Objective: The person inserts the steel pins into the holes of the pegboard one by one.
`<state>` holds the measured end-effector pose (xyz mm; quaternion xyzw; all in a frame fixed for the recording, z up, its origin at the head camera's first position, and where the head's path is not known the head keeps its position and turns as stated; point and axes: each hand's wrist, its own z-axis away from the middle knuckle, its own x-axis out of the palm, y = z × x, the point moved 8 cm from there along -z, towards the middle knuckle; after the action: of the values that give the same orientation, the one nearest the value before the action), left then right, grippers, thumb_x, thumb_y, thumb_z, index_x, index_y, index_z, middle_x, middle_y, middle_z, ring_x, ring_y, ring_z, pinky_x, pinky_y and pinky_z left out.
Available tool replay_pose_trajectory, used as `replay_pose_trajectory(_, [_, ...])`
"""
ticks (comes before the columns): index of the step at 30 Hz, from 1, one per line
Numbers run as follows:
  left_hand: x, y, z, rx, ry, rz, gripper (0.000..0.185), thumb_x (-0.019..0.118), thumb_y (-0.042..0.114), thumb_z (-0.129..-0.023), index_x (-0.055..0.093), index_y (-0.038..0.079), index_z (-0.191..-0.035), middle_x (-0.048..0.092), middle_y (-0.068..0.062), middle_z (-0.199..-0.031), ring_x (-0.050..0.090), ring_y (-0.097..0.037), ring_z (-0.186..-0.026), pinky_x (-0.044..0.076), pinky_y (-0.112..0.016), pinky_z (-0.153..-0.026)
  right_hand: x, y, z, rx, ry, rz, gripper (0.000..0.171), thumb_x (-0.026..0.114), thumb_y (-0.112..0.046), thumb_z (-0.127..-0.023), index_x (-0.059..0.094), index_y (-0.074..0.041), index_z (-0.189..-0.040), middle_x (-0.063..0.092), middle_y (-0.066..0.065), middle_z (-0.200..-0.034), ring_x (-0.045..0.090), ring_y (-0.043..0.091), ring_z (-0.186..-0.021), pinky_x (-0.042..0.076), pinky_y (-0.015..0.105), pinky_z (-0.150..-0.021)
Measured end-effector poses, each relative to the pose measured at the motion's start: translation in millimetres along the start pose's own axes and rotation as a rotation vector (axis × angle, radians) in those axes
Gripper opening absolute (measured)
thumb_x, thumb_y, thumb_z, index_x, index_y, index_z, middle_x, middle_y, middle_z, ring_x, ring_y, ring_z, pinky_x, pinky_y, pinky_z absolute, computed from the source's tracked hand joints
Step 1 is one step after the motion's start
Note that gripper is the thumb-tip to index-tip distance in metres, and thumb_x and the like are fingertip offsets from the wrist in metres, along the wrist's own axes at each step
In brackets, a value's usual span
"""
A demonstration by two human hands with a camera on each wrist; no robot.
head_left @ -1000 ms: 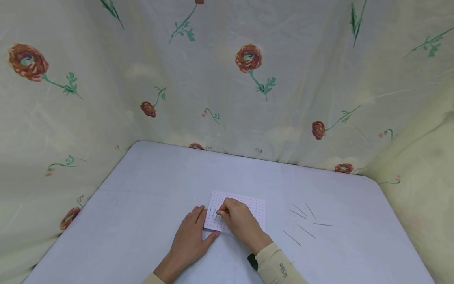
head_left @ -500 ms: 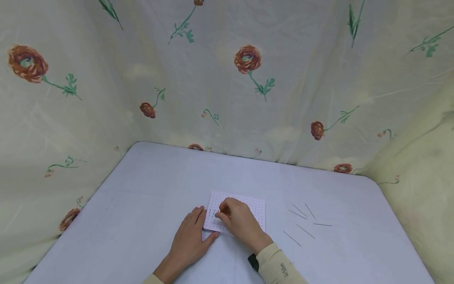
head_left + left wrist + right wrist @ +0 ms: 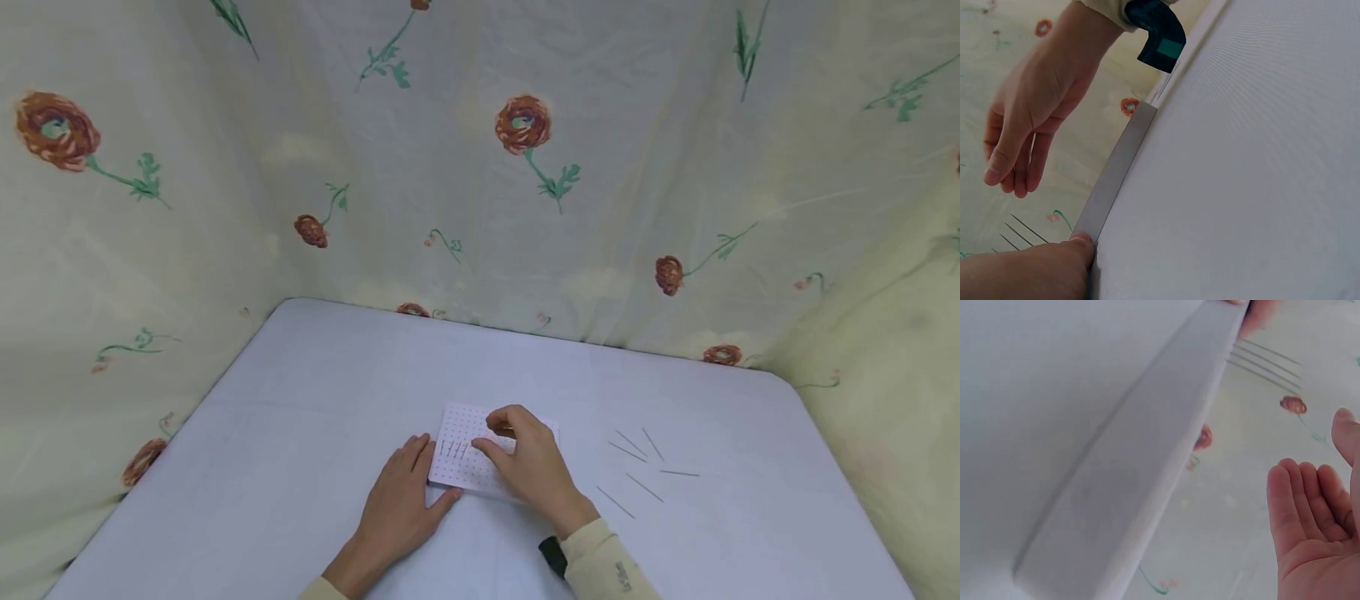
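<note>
1. I see the white perforated board [image 3: 468,467] lying flat on the bench [image 3: 300,433], near its front edge, right in front of the person.
2. The left hand [image 3: 401,504] lies flat on the bench, fingers straight and relaxed, its fingertips against the board's left edge and the thumb touching the near edge (the left wrist view shows the thumb butted up to the board's side).
3. The right hand [image 3: 528,462] hangs over the right half of the board with its fingers loosely bent; in the right wrist view the palm is spread and holds nothing.
4. A short row of thin pins [image 3: 452,448] stands upright in the board's left part, between the two hands.
5. Loose pins [image 3: 637,467] lie scattered on the bench to the right of the board, well apart from the right hand.
6. A flowered curtain [image 3: 525,167] hangs behind and beside the bench.
</note>
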<state>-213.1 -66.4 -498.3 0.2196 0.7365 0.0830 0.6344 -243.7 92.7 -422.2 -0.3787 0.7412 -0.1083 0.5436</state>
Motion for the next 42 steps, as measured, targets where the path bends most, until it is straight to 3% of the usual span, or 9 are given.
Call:
replay_pose_trajectory(6, [2.2,1.1,-0.6,-0.010,-0.013,-0.006,0.081,0.062,0.057,-0.082,0.042,0.005,-0.140,0.039,-0.012,-0.148,0.034,-0.030,-0.140,0.031,-0.048,-0.114,-23,7,4,0.007,0.067,-0.017,0.032,0.076,-0.025,-0.080,0.061,-0.012,-0.104,0.063,-0.006,-0.101,0.064,0.007,-0.095,0.055,0.022,-0.084])
replay_pose_trajectory(16, [0.4,2.8,-1.4,-0.013,-0.006,0.002,0.081,0.063,0.056,-0.082,0.042,0.004,-0.141,0.038,-0.012,-0.149,0.032,-0.030,-0.141,0.030,-0.047,-0.115,-64,40,25,0.099,0.171,0.004,0.033,0.079,-0.024,-0.076,0.061,-0.014,-0.103,0.065,-0.004,-0.100,0.065,0.010,-0.094,0.056,0.025,-0.084])
replay_pose_trajectory(30, [2.5,0.6,0.0,-0.035,-0.009,0.010,0.082,0.065,0.054,-0.081,0.041,0.003,-0.142,0.037,-0.012,-0.149,0.031,-0.029,-0.141,0.028,-0.048,-0.116,-91,81,67,0.244,0.215,0.067,0.034,0.080,-0.023,-0.075,0.062,-0.016,-0.104,0.066,-0.004,-0.099,0.068,0.011,-0.094,0.056,0.023,-0.083])
replay_pose_trajectory(42, [2.0,0.1,1.2,-0.039,-0.007,0.025,0.081,0.063,0.055,-0.082,0.041,0.004,-0.141,0.037,-0.012,-0.150,0.030,-0.029,-0.142,0.027,-0.048,-0.116,-116,101,93,0.254,0.264,0.072,0.035,0.081,-0.021,-0.074,0.065,-0.014,-0.103,0.068,-0.002,-0.102,0.069,0.010,-0.092,0.049,0.005,-0.080])
